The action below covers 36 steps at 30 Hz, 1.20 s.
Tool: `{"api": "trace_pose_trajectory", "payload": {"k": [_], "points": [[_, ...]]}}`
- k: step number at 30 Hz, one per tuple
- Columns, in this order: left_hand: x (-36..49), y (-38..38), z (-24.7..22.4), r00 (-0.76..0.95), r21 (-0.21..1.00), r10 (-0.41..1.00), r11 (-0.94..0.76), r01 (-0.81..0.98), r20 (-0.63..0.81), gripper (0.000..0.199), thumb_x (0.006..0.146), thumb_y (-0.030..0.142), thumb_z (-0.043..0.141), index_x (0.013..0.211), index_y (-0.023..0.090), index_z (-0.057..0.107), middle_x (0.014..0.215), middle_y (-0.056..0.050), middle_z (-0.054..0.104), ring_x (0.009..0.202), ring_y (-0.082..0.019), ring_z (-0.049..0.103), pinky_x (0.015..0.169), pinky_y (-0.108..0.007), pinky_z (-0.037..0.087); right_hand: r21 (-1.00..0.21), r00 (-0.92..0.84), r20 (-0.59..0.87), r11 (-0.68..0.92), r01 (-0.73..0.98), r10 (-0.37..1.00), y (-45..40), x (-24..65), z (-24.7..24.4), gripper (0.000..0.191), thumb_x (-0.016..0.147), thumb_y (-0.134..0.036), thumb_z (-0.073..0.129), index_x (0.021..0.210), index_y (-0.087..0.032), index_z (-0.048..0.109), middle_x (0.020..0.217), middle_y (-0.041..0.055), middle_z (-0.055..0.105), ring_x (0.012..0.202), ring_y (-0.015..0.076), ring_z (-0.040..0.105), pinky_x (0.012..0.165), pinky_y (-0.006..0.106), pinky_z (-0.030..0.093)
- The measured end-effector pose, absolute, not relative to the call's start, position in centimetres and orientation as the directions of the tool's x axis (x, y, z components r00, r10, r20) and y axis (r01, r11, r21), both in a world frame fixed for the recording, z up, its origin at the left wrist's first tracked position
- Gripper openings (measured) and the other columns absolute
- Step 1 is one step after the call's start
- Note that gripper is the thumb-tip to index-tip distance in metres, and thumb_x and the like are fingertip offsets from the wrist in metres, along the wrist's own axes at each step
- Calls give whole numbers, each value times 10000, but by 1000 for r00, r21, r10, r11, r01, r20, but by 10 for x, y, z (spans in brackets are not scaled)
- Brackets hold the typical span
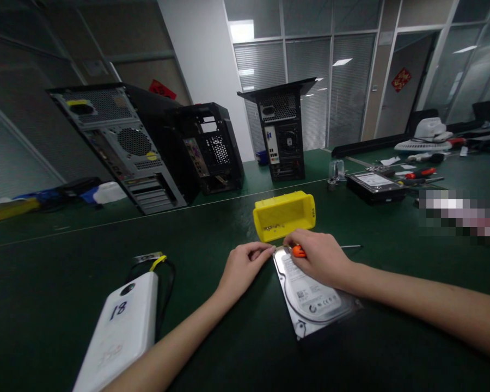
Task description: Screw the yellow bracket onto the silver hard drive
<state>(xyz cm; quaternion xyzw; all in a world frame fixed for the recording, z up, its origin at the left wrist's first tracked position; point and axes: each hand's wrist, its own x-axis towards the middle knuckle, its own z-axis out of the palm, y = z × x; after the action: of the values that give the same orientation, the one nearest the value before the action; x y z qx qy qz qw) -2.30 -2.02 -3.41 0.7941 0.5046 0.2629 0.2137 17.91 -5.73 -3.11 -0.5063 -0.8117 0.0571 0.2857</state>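
A silver hard drive [310, 291] with a white label lies flat on the dark green table. My right hand [320, 256] rests over its far end, wrapped around a screwdriver with an orange handle [298, 251]; the metal shaft points out to the right behind the wrist. Its fingertips are at the drive's far edge. My left hand [245, 264] is at the drive's far left corner, thumb and forefinger brought together there. Whatever sits between those fingertips is too small to make out. Just beyond both hands stands a yellow bin [285, 216] with several small screws inside.
A white power bank [124, 321] marked 18 lies at the left. Computer cases [126, 141] stand along the back, one [283, 133] near the middle. Another hard drive [375, 185], a glass jar [336, 171] and red-handled tools [420, 173] lie at the right, near a blurred patch.
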Motion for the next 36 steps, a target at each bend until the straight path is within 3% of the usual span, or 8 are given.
{"api": "trace_pose_trajectory", "payload": {"k": [3,8,16,25,36], "points": [[-25,-13,-40,329,623,928,-362,693,174,389,830,496,506,954,199,724,734,-35,691,683,-204,591,603,-278,387,-382,-326,403,481,789,855,-57,179,-30,204,826,-239,487,989,-193,601,964,25,648,846,167,603,733,323,475],[-26,-9,-43,354,712,924,-347,611,147,372,829,479,515,959,195,716,895,-54,716,811,-219,624,683,-288,429,-379,-323,394,472,796,861,-57,179,-30,212,810,-235,506,998,-199,598,974,25,648,847,175,604,735,335,473],[-26,-13,-42,357,738,923,-341,583,143,353,826,465,526,960,200,716,943,-55,716,868,-223,628,739,-297,438,-373,-328,405,482,793,853,-58,179,-30,205,818,-245,498,992,-201,597,965,19,645,847,171,602,732,333,479],[-20,-17,-37,284,670,942,-329,665,181,415,790,521,525,903,181,735,757,-55,697,731,-222,599,609,-284,398,-389,-337,402,492,779,852,-59,180,-31,213,831,-254,485,1005,-202,597,973,23,642,851,171,599,733,340,476],[-22,-15,-38,307,670,934,-346,657,181,385,807,477,519,926,181,734,780,-57,702,728,-211,601,622,-283,404,-389,-333,391,482,785,858,-57,180,-31,216,822,-236,490,1002,-191,599,967,37,644,858,180,600,743,337,455]]}}
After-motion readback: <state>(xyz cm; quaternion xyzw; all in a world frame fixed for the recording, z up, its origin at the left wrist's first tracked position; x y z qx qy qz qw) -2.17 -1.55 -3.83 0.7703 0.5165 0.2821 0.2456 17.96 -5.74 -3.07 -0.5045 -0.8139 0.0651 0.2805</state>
